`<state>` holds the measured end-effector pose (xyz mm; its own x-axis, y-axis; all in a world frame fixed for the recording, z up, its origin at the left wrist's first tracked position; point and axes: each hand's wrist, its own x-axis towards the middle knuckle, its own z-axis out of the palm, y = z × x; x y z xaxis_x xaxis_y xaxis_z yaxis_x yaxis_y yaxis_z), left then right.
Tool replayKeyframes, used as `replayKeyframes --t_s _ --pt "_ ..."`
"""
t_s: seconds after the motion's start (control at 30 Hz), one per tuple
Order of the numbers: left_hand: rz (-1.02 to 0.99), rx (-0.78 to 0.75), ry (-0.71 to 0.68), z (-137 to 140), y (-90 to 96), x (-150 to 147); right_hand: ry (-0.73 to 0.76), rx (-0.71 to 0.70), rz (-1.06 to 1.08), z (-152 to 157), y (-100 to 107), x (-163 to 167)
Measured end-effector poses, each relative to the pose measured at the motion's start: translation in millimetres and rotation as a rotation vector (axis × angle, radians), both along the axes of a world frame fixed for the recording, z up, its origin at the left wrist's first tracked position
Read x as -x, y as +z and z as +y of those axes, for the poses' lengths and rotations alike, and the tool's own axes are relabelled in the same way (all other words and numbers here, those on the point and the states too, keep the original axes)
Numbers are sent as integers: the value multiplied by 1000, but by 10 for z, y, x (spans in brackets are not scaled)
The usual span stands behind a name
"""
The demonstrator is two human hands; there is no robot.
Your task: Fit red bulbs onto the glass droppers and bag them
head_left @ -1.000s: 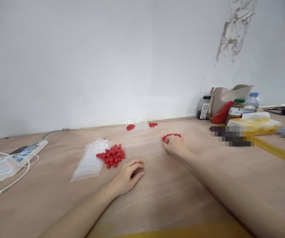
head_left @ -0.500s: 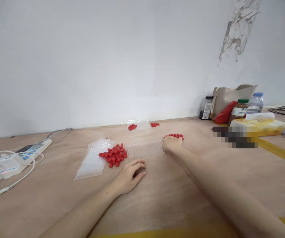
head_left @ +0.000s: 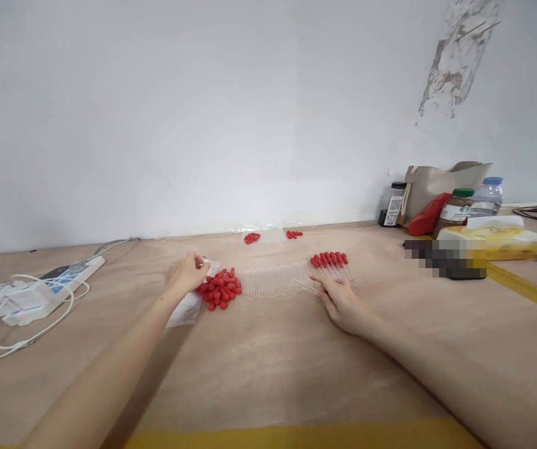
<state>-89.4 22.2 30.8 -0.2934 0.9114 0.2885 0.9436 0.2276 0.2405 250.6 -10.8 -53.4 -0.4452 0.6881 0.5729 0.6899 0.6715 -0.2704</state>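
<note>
My left hand (head_left: 186, 274) is over the clear plastic bags (head_left: 188, 312), its fingers pinched at the top edge of one bag. Right beside it lies a heap of red rubber bulbs (head_left: 221, 290), partly on the bags. My right hand (head_left: 340, 302) holds a thin clear tube (head_left: 305, 285) between thumb and fingers, its free end pointing left. Under that end runs a row of clear glass tubes (head_left: 272, 280) laid side by side. Beyond my right fingers are several droppers (head_left: 328, 259), clear tubes capped with red bulbs, fanned on the table.
Near the wall, small groups of red bulbs (head_left: 252, 238) lie on a clear bag (head_left: 272, 236). A power strip (head_left: 29, 308) with white cables stands at left. At right are a tissue pack (head_left: 493, 240), a jar (head_left: 455, 209), bottles and a beige bag (head_left: 431, 187).
My left hand has moved from the table in front of the tubes up and left onto the bags. My right hand has drawn back from the capped droppers and now shows a tube.
</note>
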Motion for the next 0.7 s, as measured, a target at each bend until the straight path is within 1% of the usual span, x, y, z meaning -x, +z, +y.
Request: replayKeyframes --t_s 0.07,0.13,0.2,0.3,0.4,0.47,0.53,0.57,0.63,0.67,0.7 --pt "-21 120 27 142 3 116 26 -46 -6 -14 -36 9" --pt "-30 199 16 254 -36 152 42 -81 -20 -24 -26 24" --pt "-29 254 6 341 -90 140 37 -100 -24 -35 -3 34" --pt "-20 295 15 428 -141 113 19 -115 -21 -48 15 34" --pt "-4 258 39 444 -98 123 21 -107 -5 -63 21 27" --pt "14 178 48 391 -32 124 30 -96 8 -73 28 25" --pt "36 64 25 272 15 76 33 -83 21 -78 30 28" --pt "48 2 -10 188 14 24 36 -78 25 -76 26 31" --pt "64 -92 -143 -14 -53 -137 38 -76 32 -63 5 42" --pt "66 -119 -254 -123 -117 -237 38 -84 33 -53 -8 48" --pt "46 -183 -437 -229 -193 -342 39 -98 30 -44 -19 56"
